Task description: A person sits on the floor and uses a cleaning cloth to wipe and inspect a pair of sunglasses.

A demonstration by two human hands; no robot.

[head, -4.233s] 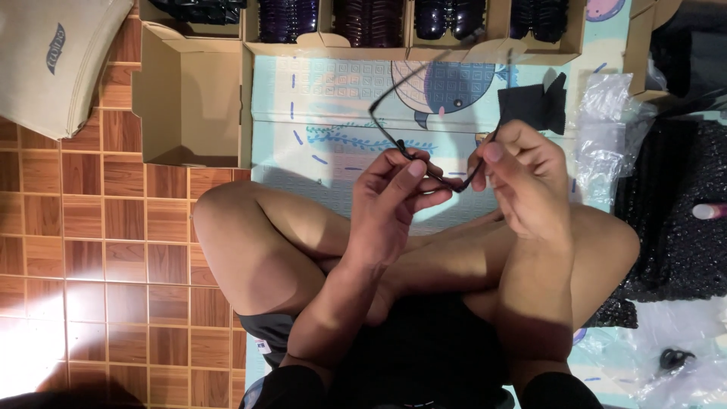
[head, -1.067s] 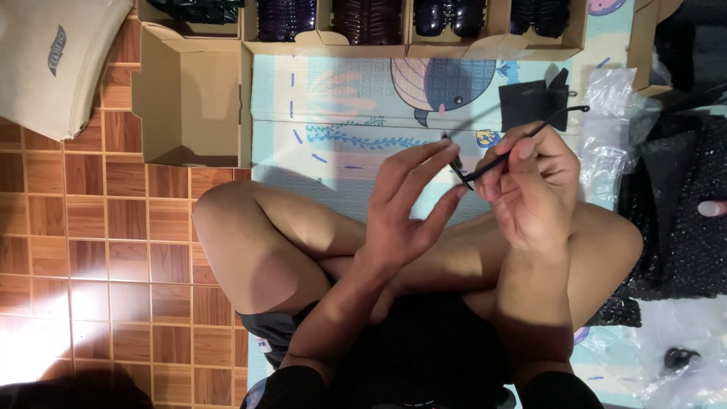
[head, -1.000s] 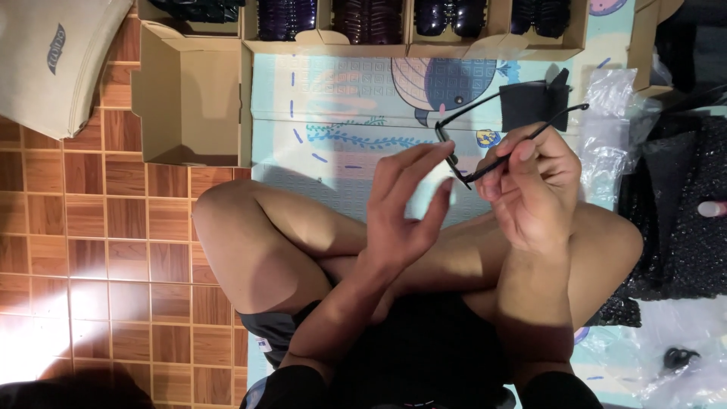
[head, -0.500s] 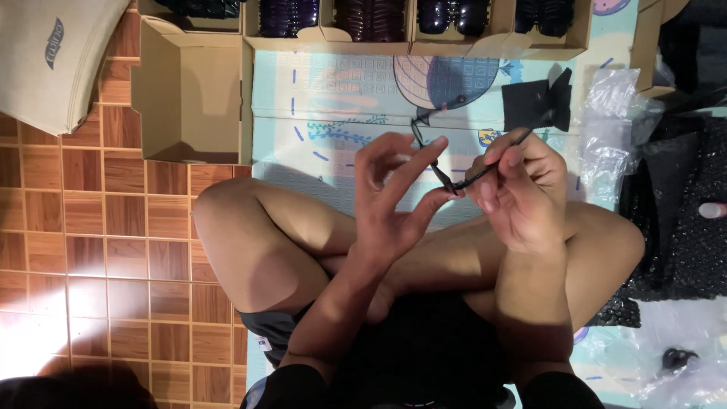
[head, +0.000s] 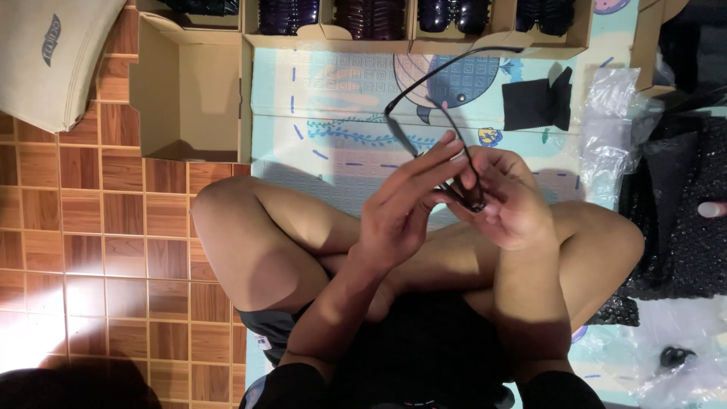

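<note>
I sit cross-legged on a patterned mat (head: 326, 106). A pair of dark, thin-framed glasses (head: 424, 91) is held up in front of me, its arms spread and reaching toward the boxes at the top. My left hand (head: 405, 212) pinches the frame with the fingertips. My right hand (head: 507, 201) cups and grips the lens end of the glasses. A small black cloth (head: 538, 102) lies on the mat just beyond my right hand.
An open cardboard box (head: 189, 98) stands at the left of the mat. A row of cardboard trays (head: 394, 34) with dark glasses lines the top edge. Clear plastic bags (head: 613, 121) and black bubble wrap (head: 681, 204) lie at the right. Wooden floor (head: 91, 227) is at the left.
The glasses' arms have swung open and up toward the boxes. My left hand has closed its fingertips onto the frame, and both hands sit a little lower and closer together.
</note>
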